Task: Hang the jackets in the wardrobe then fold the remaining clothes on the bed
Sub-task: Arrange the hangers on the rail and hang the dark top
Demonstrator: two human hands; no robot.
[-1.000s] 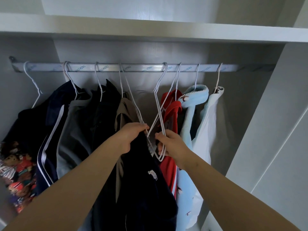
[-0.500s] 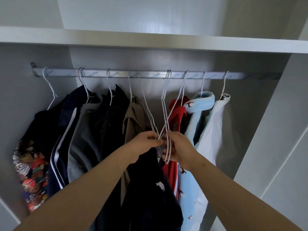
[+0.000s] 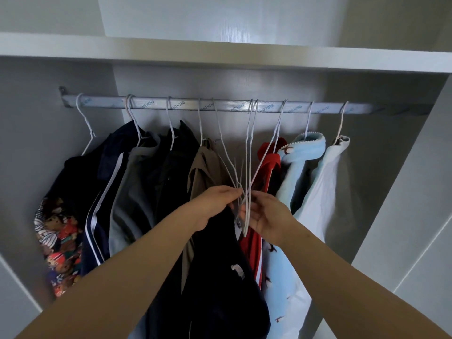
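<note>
Several garments hang from a metal rail in the wardrobe on white wire hangers. Two bare wire hangers hang side by side from the rail's middle, tangled low down with a third wire. My left hand pinches the wires from the left. My right hand holds the lower ends of the bare hangers from the right. Right under my hands hangs a dark navy jacket, between a tan garment and a red one.
Dark jackets and a bear-print piece fill the left side. A light blue garment and a white one hang on the right. A shelf runs above the rail. The wardrobe's side panel stands at right.
The bare hangers have swung from a spread, slanted lie to hang straight and close together. My hands have come closer together around the wires.
</note>
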